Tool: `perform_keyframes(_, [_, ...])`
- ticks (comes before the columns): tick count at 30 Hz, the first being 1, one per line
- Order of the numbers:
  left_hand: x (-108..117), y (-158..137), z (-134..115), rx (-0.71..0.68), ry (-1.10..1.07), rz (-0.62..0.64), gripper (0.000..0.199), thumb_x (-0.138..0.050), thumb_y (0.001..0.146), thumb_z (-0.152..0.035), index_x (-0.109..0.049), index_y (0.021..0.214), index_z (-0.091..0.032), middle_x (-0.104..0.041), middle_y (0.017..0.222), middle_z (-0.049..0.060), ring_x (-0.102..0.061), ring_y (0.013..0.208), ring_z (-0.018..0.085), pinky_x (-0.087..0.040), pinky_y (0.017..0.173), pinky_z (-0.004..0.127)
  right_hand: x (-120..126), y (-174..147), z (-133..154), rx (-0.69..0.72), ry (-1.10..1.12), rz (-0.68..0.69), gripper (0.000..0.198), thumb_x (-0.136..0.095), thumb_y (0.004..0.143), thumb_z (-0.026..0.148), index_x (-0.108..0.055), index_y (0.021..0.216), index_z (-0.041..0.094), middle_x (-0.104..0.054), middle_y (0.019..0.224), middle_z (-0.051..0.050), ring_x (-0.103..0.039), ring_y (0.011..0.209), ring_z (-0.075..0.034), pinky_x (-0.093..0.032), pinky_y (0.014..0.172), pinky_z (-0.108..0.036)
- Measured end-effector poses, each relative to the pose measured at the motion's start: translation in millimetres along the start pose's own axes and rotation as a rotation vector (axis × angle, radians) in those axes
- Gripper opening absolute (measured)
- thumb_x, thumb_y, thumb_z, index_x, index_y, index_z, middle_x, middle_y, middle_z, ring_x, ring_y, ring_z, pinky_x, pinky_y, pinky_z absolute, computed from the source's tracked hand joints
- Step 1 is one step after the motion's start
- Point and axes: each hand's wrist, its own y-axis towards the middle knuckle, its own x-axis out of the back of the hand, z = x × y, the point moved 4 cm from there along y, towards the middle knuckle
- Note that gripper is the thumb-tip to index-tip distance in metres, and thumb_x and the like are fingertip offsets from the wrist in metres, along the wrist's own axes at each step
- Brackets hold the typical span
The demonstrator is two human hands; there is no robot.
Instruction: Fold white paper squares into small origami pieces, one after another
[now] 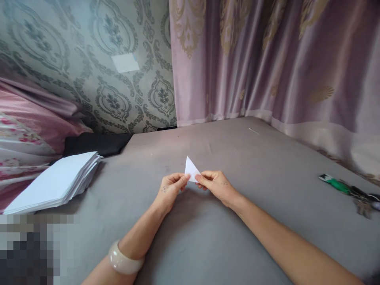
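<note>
A small piece of white paper [191, 168], folded to a triangle with its tip pointing up, is held between both hands above the grey surface. My left hand [171, 189] pinches its left lower corner, thumb on the near face. On the right lower corner, my right hand [216, 185] has a like pinch, with thumb in front and fingers curled behind. The fingers behind the paper are partly hidden. A pale bangle [124, 259] circles my left wrist.
A thick stack of white paper [56, 180] lies at the left, beside a dark folded item [97, 143]. Keys with a green tag [338, 185] lie at the right. A thin white stick [253, 131] rests further back. Patterned wall [113, 95] and pink curtain [219, 79] bound the grey sheet [225, 233].
</note>
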Motion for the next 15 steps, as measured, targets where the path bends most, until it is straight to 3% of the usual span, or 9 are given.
perform_keyframes(7, [-5.8, -1.0, -1.9, 0.011, -0.044, 0.058, 0.03, -0.067, 0.075, -0.043, -0.068, 0.074, -0.013, -0.053, 0.059, -0.002, -0.043, 0.056, 0.008, -0.033, 0.057, 0.022, 4.9, 4.8, -8.3, -0.068, 0.023, -0.114, 0.035, -0.069, 0.068, 0.049, -0.073, 0.072, 0.015, -0.066, 0.062, -0.003, -0.053, 0.052, -0.009, -0.043, 0.053, -0.024])
perform_keyframes(15, [1.0, 0.2, -0.5, 0.029, -0.036, -0.042, 0.03, -0.069, 0.074, -0.042, -0.069, 0.071, -0.012, -0.053, 0.055, -0.003, -0.042, 0.052, 0.007, -0.033, 0.053, 0.02, 1.8, 2.6, -7.4, -0.125, 0.075, -0.028, 0.036, -0.069, 0.071, 0.046, -0.072, 0.085, 0.013, -0.072, 0.076, -0.007, -0.064, 0.059, -0.012, -0.048, 0.054, -0.022])
